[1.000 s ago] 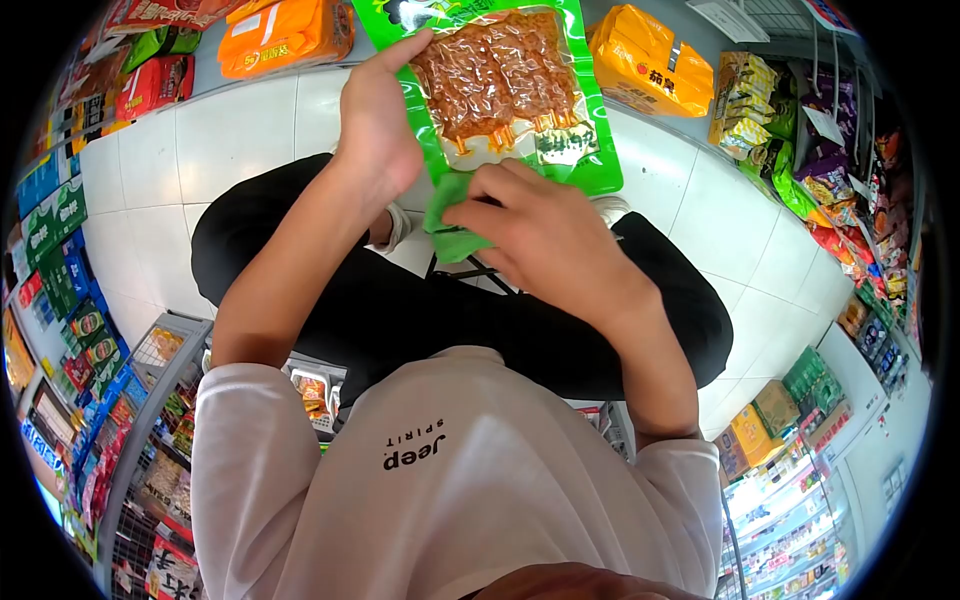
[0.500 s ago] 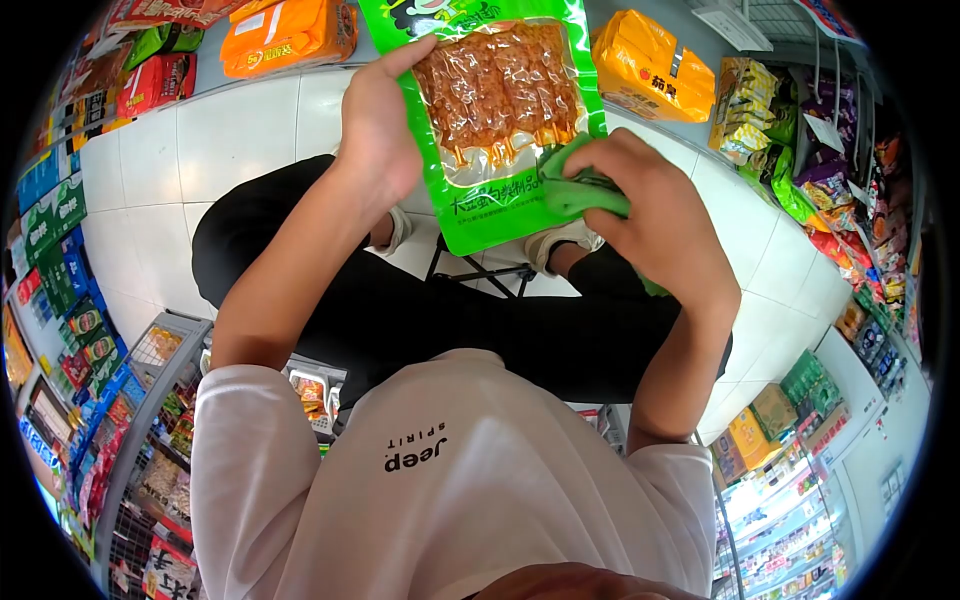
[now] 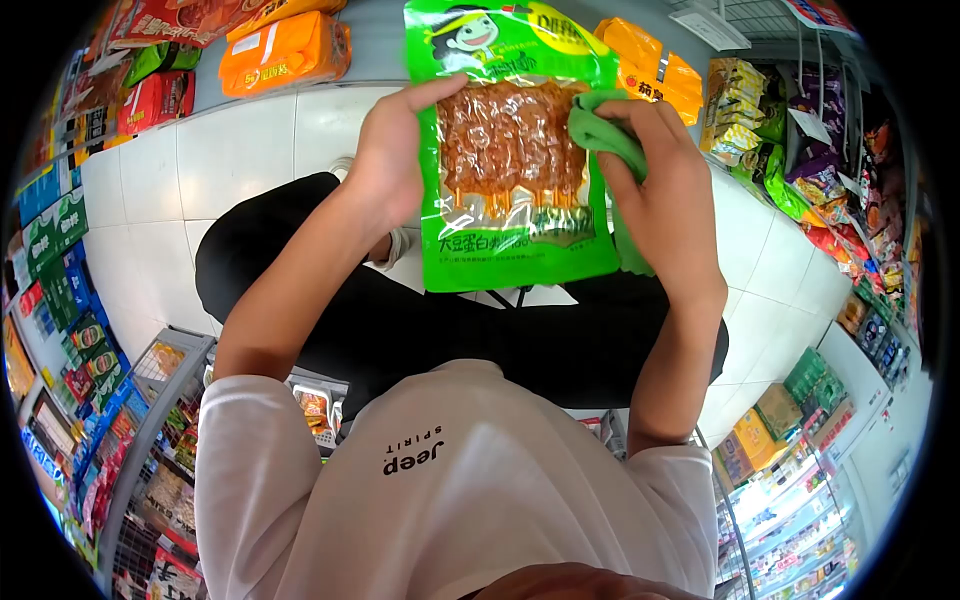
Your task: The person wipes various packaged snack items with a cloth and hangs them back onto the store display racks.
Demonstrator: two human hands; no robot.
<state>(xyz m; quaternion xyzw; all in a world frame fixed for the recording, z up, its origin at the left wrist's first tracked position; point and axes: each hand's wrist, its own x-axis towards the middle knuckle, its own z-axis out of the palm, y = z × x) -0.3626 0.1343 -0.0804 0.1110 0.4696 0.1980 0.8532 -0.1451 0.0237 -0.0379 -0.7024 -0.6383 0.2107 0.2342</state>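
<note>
A green snack packet (image 3: 515,262) with a clear window showing brown skewered food is held up in front of me, its printed face toward me. My left hand (image 3: 392,150) grips its left edge, the thumb lying over the front and the other fingers hidden behind. My right hand (image 3: 660,190) is closed on a bunched green cloth (image 3: 612,130), which touches the packet's right side beside the window. Part of the cloth hangs down below my right hand, along the packet's lower right edge.
Beyond the packet, a grey shelf holds an orange multipack (image 3: 285,55) and a yellow-orange packet (image 3: 650,70). Snack bags (image 3: 740,105) hang or stand at the right. A wire rack (image 3: 165,370) stands at the lower left, with cartons (image 3: 750,440) at the lower right.
The packet has come nearer and turned more upright. My right hand has moved the cloth from the packet's lower right up to the right side of its window.
</note>
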